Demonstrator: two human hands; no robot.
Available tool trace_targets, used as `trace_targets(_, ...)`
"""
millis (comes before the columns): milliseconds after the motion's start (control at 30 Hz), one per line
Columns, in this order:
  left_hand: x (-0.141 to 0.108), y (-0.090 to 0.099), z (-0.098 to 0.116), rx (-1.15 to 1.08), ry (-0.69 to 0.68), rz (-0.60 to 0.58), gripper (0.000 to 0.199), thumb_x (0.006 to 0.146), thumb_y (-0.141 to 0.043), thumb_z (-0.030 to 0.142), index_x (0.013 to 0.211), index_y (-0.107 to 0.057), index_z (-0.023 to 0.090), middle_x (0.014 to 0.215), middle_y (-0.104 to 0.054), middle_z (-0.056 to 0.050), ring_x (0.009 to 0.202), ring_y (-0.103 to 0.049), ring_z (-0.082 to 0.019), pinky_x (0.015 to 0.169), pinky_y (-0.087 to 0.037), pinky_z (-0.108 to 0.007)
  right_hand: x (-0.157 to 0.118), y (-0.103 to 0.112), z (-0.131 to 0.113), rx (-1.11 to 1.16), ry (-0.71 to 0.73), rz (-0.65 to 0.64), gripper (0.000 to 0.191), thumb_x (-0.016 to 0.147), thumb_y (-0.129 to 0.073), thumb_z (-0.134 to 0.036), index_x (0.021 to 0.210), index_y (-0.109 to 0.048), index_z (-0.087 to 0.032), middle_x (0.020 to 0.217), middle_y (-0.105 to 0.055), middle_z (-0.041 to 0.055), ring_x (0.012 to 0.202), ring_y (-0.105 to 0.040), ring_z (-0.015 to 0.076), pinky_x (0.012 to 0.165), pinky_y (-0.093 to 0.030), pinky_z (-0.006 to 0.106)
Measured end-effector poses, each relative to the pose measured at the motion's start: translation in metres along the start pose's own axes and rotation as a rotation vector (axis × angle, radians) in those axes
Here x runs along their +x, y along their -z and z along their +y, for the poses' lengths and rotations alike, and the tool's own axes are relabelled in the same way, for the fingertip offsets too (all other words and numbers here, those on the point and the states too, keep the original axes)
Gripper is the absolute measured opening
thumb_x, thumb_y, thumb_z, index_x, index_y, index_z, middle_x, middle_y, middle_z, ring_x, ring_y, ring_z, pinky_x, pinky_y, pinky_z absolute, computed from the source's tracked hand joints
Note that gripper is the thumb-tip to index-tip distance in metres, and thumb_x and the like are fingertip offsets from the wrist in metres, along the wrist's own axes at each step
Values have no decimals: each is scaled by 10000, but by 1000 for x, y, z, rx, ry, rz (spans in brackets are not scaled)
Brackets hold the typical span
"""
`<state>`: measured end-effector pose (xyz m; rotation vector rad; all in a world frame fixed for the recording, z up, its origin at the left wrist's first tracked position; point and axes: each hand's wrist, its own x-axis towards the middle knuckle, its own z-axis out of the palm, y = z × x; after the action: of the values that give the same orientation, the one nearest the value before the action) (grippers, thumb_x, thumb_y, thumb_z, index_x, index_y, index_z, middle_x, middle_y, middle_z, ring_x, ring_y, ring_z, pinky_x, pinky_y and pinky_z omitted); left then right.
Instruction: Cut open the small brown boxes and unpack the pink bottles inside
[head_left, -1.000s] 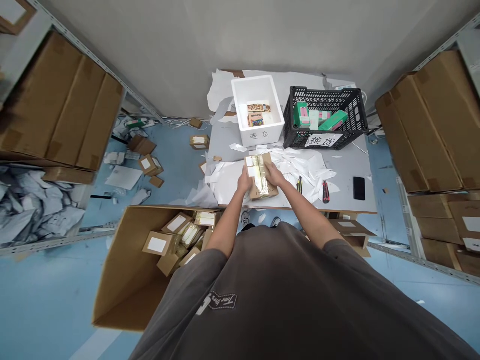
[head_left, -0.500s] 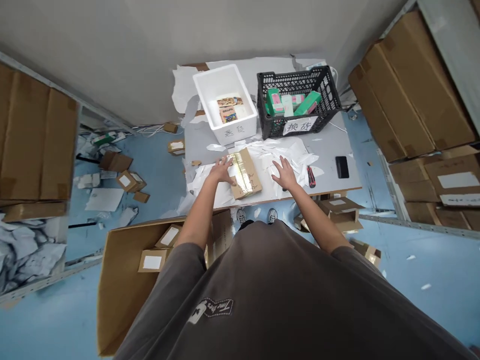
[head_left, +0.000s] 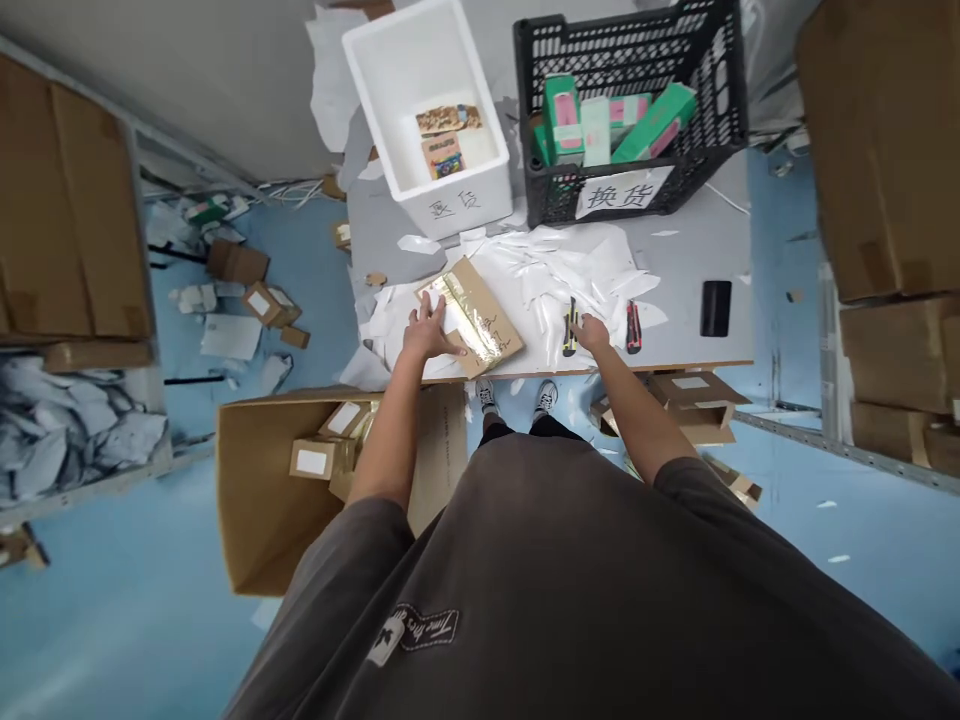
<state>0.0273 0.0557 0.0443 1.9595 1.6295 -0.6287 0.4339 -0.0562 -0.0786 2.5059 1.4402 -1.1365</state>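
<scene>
The left hand [head_left: 425, 335] is spread wide on the taped box [head_left: 481, 315], which lies at the front of the bench [head_left: 694, 265]. The right hand [head_left: 595, 334], fingers narrow, is at the yellow cutter [head_left: 570, 328]; I cannot tell whether it grips. Farther stands a white bin [head_left: 465, 208].

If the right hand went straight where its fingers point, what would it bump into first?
Probably the yellow-and-black cutter, right in front of the right hand. They may already touch; I can't tell.
</scene>
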Motion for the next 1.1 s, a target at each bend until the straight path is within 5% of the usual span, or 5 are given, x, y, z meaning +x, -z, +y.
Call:
trace_targets(233,3,-30,-5,-188,-20,45,1674,524,-981,842,1821,-57,324,1881,181,-116,1670,-155,-590,1300,-365,-690,24,-23,-14,5,-112,1,413,996,-686,-298,1343,-637,-79,1371,-724,274,1286,-688,365,1045,-530,403)
trace_targets(467,10,-32,-6,-277,-76,70,1723,451,-1033,790,1819,-90,337,1887,143,-119,1678,-127,-593,1288,-373,-707,-7,8,-42,243,46,159,418,1008,-562,-329,1388,-542,-154,1204,-807,161,1117,-751,285,975,-569,369)
trace_targets(700,5,-34,0,-372,-106,144,1685,491,-989,832,1821,-103,297,1895,51,-130,1674,-117,-602,1290,-336,-733,-50,44,-157,279,289,166,655,1031,-450,-452,1626,-371,-187,1196,-790,121,852,-775,258,827,-621,382)
trace_targets(900,10,-38,5,-429,-122,170,1671,472,-984,841,1816,-156,293,1896,18,-128,1650,-134,-624,1280,-301,-780,-62,19,-269,-87,476,66,511,1122,-412,-420,1553,-517,-165,1308,-776,204,1217,-724,382,1037,-568,479)
trace_targets(1100,13,-39,11,-530,-98,154,1670,450,-1007,804,1813,-184,302,1895,-10,-135,1655,-99,-624,1268,-296,-798,-65,-2,-306,-308,332,8,540,1148,-406,-441,1582,-509,-136,1363,-755,220,1273,-717,363,1123,-516,488)
